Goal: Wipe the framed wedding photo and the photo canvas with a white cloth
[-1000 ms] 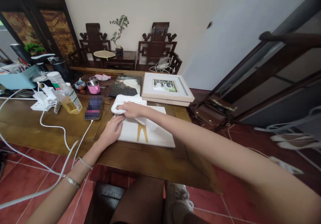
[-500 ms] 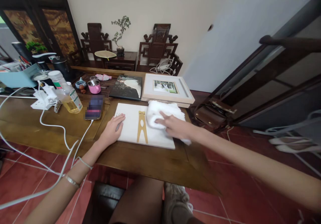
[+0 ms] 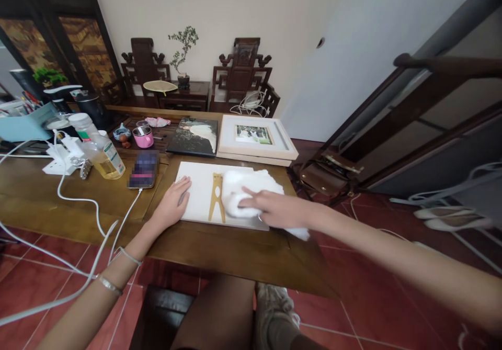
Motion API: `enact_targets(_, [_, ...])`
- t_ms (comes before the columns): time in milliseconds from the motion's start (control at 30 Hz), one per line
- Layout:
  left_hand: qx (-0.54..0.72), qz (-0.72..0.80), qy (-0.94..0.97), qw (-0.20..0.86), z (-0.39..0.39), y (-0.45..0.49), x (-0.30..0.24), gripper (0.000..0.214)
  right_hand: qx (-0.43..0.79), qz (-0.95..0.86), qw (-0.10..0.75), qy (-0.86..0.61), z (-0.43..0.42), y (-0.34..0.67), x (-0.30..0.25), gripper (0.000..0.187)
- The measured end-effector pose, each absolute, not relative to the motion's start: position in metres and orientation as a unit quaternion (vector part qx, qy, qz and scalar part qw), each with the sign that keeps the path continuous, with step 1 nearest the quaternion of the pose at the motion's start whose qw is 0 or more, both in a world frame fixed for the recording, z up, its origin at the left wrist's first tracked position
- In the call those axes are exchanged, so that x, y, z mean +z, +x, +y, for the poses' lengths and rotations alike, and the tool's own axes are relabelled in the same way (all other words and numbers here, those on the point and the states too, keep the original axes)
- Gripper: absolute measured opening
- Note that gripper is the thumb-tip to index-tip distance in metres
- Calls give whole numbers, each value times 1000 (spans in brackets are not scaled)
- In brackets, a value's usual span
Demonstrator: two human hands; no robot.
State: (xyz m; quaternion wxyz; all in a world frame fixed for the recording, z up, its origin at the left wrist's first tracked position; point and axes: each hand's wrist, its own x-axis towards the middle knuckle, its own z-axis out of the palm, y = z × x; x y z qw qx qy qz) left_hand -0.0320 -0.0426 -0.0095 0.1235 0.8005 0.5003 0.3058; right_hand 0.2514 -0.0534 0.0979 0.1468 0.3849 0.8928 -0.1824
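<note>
A flat white board (image 3: 196,193) lies on the wooden table, with a tan, cat-headed shape (image 3: 217,195) down its middle. My left hand (image 3: 171,202) rests flat on the board's left edge, fingers stretched out. On the right half, my right hand (image 3: 274,207) presses a bunched white cloth (image 3: 239,188) against the board, gripping it with bent fingers. Part of the cloth hangs past the board's right edge onto the table. The board's right side is mostly hidden under the cloth and hand.
Behind the board lie a dark picture panel (image 3: 195,136) and a pale framed photo (image 3: 254,135). To the left are a phone (image 3: 143,169) on a cable, an oil-like bottle (image 3: 102,154), a pink cup (image 3: 143,137) and a power strip (image 3: 63,156). A brown bag (image 3: 327,176) is right of the table.
My right hand has slid the cloth toward me, down the right half of the board. My left hand stays on the board's left edge. The whole view has shifted slightly.
</note>
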Motion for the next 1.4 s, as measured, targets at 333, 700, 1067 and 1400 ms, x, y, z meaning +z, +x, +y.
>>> enact_targets(333, [316, 493, 798, 141, -43, -34, -8, 42, -139, 906, 115, 383, -48, 249, 88, 64])
enact_targets(700, [319, 497, 797, 126, -43, -32, -10, 41, -253, 884, 110, 377, -59, 287, 105, 60])
enact_targets(1067, [318, 498, 795, 141, -44, -32, -6, 42, -137, 895, 9, 425, -8, 203, 61, 62])
enact_targets(1400, [299, 499, 802, 133, -44, -33, -6, 45, -132, 931, 77, 333, -97, 177, 71, 60])
